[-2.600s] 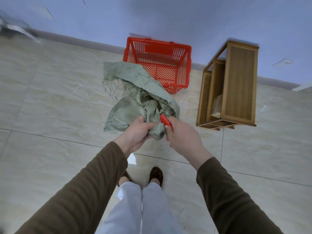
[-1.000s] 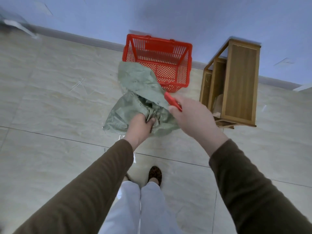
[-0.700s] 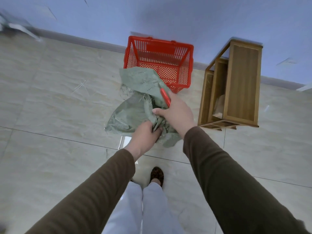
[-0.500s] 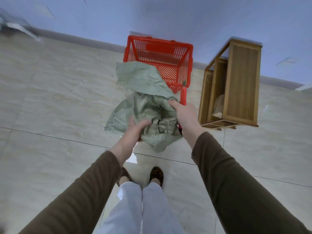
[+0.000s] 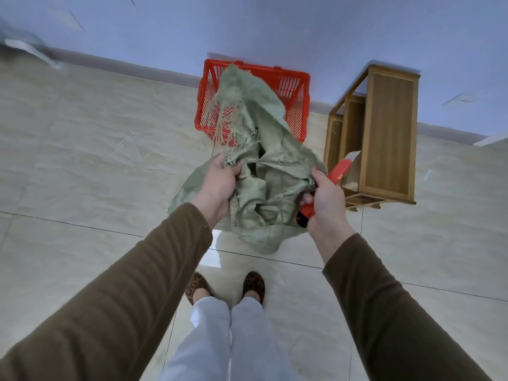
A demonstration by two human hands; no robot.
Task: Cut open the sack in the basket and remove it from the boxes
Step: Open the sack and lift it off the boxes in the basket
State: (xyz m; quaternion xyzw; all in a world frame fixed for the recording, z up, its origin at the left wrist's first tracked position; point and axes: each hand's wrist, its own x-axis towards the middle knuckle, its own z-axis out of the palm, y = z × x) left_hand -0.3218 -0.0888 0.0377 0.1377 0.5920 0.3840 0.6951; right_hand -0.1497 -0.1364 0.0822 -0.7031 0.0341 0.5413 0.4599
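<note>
Crumpled green woven-plastic sack (image 5: 258,171) is held up in front of the red plastic mesh basket (image 5: 291,86), clear of it; no boxes seen. Left hand (image 5: 220,182) is clenched on frayed edge, right hand (image 5: 324,196) pinches the right fold while holding a red utility cutter (image 5: 336,171). Judged light, limp, slippery; best bunched, not held by fraying strands.

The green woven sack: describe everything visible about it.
The pale green woven plastic sack is crumpled and slack, held up in the air in front of the red plastic basket. Its upper edge is torn, with loose frayed strands hanging. The left hand bunches one side in its grip; the right hand pinches the other side while also holding a red-handled cutter. Its lower fold hangs above the tiled floor. No boxes show inside it.
</note>
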